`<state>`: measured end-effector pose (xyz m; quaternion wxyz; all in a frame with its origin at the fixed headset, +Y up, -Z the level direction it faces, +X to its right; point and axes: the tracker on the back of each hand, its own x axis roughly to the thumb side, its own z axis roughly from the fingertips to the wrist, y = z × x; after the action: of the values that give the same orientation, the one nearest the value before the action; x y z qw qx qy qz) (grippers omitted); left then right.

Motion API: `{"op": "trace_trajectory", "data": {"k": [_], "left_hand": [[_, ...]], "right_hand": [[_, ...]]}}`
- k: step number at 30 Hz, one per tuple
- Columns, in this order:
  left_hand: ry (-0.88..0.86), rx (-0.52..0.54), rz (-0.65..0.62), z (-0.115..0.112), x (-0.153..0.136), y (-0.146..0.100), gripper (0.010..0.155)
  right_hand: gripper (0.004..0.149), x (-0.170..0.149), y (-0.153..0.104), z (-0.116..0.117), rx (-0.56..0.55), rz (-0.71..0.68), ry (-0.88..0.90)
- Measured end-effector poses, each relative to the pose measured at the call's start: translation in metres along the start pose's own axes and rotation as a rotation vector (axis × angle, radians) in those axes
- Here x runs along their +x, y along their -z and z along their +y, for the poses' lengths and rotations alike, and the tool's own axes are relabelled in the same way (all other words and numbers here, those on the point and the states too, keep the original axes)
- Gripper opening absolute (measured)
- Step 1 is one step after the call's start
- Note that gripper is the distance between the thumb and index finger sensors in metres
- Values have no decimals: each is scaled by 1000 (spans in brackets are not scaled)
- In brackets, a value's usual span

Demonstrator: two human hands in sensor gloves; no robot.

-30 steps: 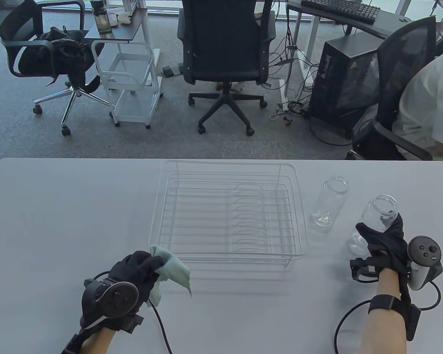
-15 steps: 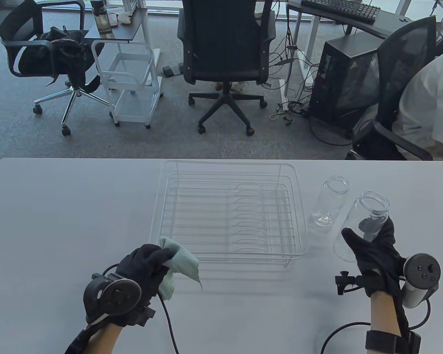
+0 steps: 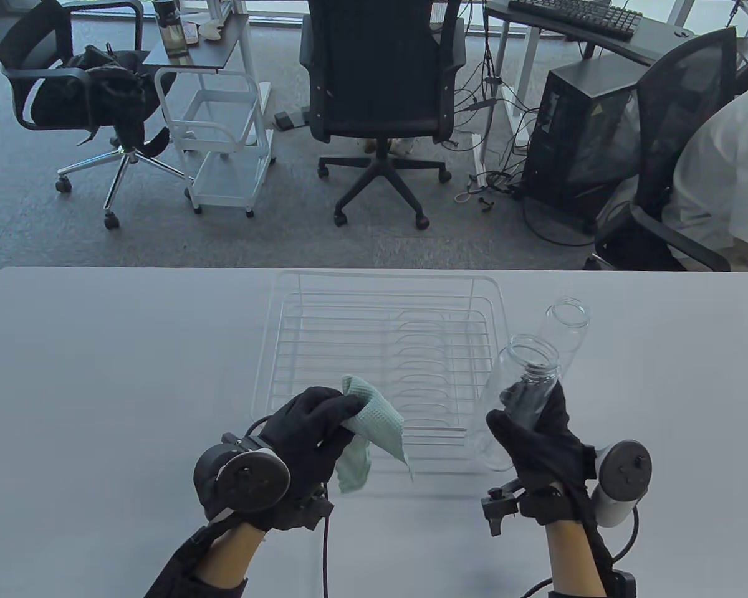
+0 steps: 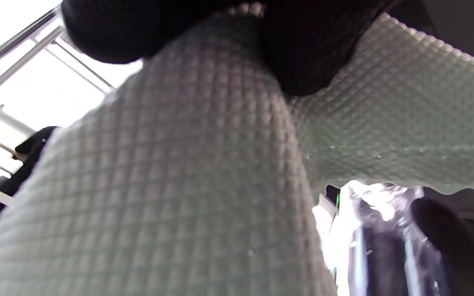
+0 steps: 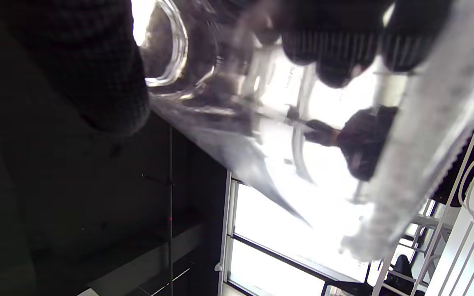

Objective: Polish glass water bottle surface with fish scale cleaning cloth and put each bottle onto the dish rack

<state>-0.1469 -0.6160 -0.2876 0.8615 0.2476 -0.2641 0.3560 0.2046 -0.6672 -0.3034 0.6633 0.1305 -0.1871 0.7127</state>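
Two glass bottles in play, neither racked. Right hand [image 3: 539, 445] has its fingers curled round one bottle [image 3: 517, 398], raised off the worktop [image 3: 100, 386] and tilted, mouth pointing away. Left hand [image 3: 308, 430] pinches the green fish scale cloth [image 3: 371, 436], which hangs just left of that bottle, apart from the glass. Second bottle [image 3: 564, 327] stands beyond the right fingers, untouched. Dish rack [image 3: 380, 355] sits past both sets of fingers, holding nothing. Judged progress: polishing not yet begun; both bottles left to wipe and rack. Room: bare worktop near the wrists; rack's front rim lies close under cloth and bottle, standing bottle near the held one's mouth.
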Motion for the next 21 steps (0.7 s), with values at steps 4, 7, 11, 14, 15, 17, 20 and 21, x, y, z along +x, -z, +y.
{"op": "trace_trajectory", "data": {"k": [4,7,11,14,15,17,20,21], "left_hand": [[-202,51,30,-4,4,3,39],[-251,81,32,-7,5,4,39],[-292,65,24,-10,7,0,39],[-308,44,24,-14,7,-5,40],[-323,54,29,-14,6,-6,40],[-340,49,22,-14,6,-8,40],[-322,31,-6,-18,8,-11,40],[-300,-2,-33,-21,9,-13,40]], "right_hand": [[103,-5,-9,38,136,10,59],[103,-11,-18,63,227,51,108],[103,-13,-29,88,326,61,114],[100,-12,-35,98,362,57,127],[99,-14,-37,100,357,56,169],[96,-14,-39,103,373,77,235],[94,-14,-39,103,353,50,233],[95,-15,-38,102,326,64,269]]}}
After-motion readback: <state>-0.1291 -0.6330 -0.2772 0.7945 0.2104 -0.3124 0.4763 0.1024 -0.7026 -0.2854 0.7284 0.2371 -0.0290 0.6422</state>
